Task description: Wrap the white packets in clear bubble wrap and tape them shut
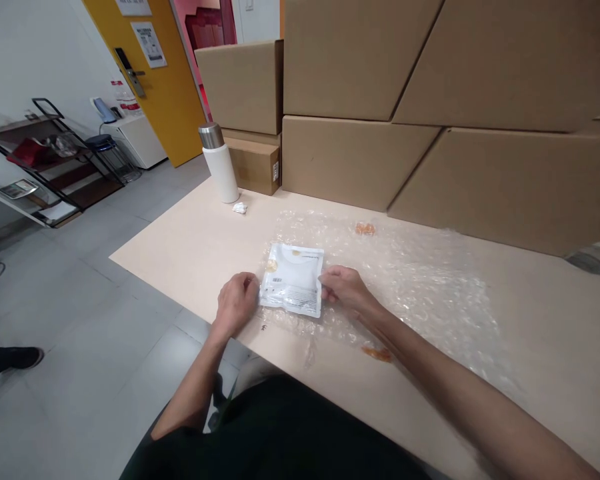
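A white sealed pouch (pixel 295 277) with printed text and a barcode lies flat on a sheet of clear bubble wrap (pixel 420 287). At its right edge my right hand (pixel 345 287) is closed, pinching the pouch's side between thumb and fingers. My left hand (pixel 237 300) rests at the table's near edge, just left of the pouch and by the wrap's left end. Its fingers are curled closed, and what they hold, if anything, is hidden. Orange tape (pixel 365 229) sticks to the wrap's far side, and another orange strip (pixel 377 353) shows near my right forearm.
Large cardboard boxes (pixel 355 160) are stacked along the table's back. A white bottle (pixel 221 167) with a steel cap stands at the far left corner, beside a crumpled white scrap (pixel 240 208). A black-framed shelf (pixel 65 160) and another person's shoe (pixel 27 358) are on the left.
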A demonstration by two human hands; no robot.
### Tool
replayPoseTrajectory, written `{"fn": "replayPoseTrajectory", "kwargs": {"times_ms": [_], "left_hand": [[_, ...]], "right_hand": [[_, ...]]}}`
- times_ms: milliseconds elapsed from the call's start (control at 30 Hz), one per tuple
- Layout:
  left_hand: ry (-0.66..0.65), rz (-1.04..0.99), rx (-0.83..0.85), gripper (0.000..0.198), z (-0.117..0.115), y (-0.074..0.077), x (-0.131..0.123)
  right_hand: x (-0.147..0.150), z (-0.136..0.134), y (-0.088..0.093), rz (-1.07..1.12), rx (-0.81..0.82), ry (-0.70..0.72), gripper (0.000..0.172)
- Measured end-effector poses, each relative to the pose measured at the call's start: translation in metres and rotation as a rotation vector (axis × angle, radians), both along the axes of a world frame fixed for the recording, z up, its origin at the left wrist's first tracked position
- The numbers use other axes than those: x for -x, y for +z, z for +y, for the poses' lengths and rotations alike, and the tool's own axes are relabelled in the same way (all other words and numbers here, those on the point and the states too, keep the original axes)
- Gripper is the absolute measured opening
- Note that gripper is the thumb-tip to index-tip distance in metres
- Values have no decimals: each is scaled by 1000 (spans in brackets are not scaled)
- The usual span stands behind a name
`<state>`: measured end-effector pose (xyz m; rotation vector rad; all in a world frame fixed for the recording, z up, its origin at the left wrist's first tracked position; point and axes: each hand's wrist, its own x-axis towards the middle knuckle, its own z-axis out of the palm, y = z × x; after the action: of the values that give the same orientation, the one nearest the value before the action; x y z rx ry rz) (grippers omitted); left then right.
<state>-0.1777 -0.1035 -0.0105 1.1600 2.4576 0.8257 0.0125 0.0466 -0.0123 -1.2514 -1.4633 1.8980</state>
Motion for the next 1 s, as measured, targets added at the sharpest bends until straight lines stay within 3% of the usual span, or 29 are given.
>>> {"fn": "replayPoseTrajectory", "kwargs": {"times_ms": [167, 333, 433, 600, 833, 900, 1000], "left_hand": [[14, -86, -101, 16, -1, -5, 1], [-2, -251, -257, 23, 0, -8, -3], [-34, -334, -269, 25, 2, -5, -7], [-24, -323, -264, 28, 8, -3, -12], [-34, -404, -490, 33, 13, -9, -15], [-34, -462, -549, 36, 13, -9, -17], [-33, -530, -607, 34, 14, -8, -20]], "right_hand": [[-2, 2, -4, -22, -26, -41, 12], [-5, 3, -2, -72, -46, -60, 12], [-6, 2, 0, -89, -61, -58, 13], [-8, 2, 2, -111, -79, -60, 14], [-13, 1, -2, -144, -99, -24, 10], [-16, -1, -4, -184, -231, -7, 7], [-20, -9, -7, -297, -740, 54, 25]]}}
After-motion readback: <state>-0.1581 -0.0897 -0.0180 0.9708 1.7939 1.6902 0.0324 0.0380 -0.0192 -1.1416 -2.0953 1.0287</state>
